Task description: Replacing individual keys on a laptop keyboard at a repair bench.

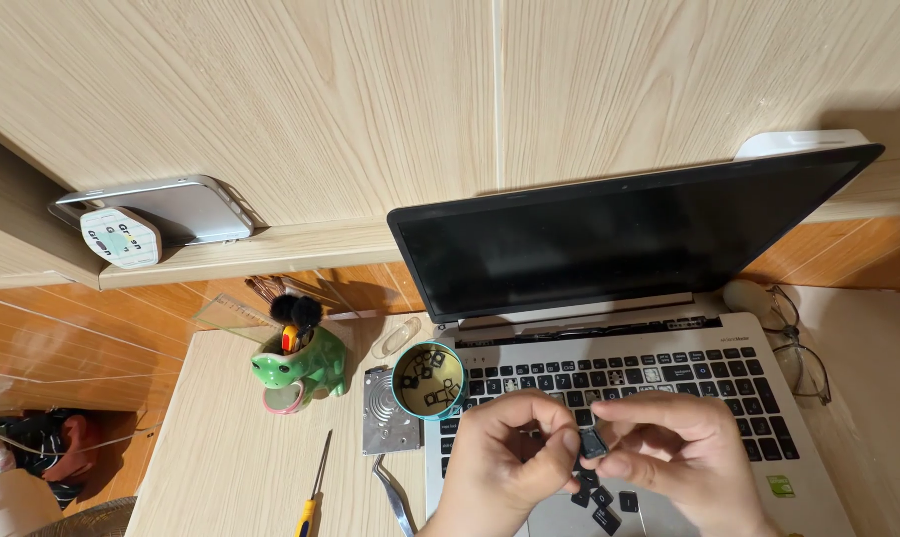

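Keycap (593, 443) sits pinched between left hand (514, 452) and right hand (668, 447) fingertips above laptop (768, 418).

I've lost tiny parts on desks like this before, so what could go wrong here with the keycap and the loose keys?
1. The small keycap is pinched only at the fingertips of the left hand and right hand; it might slip and drop.
2. Loose keycaps lie unsecured on the laptop palm rest under the hands; a wrist could sweep them off.

Two bare hands (514, 452), no sleeves, rings or gloves visible.
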